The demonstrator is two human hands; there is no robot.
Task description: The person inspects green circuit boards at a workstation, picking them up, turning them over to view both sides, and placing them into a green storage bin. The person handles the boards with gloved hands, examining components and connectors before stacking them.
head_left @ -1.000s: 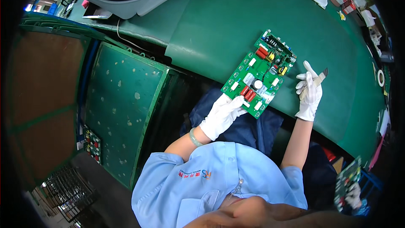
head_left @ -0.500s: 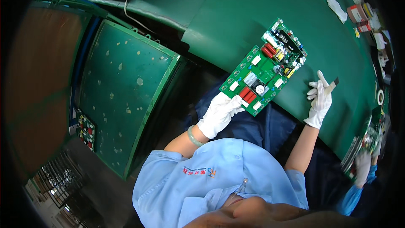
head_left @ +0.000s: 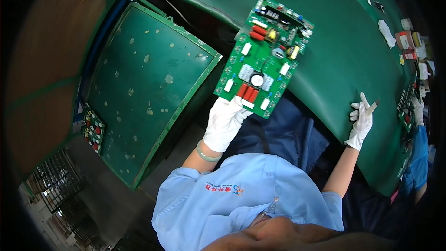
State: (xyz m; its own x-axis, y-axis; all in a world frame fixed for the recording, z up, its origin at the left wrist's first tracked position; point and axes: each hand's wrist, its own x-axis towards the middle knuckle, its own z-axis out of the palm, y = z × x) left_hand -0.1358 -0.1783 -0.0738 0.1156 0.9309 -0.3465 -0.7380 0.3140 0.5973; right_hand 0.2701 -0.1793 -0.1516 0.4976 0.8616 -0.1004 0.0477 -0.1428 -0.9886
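A green circuit board [head_left: 260, 56], crowded with red, white and black parts, is held up tilted over the near edge of the green table. My white-gloved left hand [head_left: 224, 124] grips it by its near edge, close to a group of red parts; the thumb lies on the top face and the other fingers are mostly hidden. Over the table to the right, apart from the board, my white-gloved right hand [head_left: 359, 128] holds a short flat pale tool [head_left: 372, 107] with a dark end. Its exact kind is unclear.
A green panel-topped stand [head_left: 144, 93] with pale spots is at the left, another circuit board [head_left: 94, 130] beside it. On the green table [head_left: 330, 65] lie a white glove-like item [head_left: 386, 34] and boxes [head_left: 405, 41]. A co-worker's gloved hand [head_left: 418, 111] is beside a board at far right.
My left hand has carried the board leftward and raised it toward the camera. My right hand sits farther right with the flat tool. The view has shifted, and the co-worker's hand has moved.
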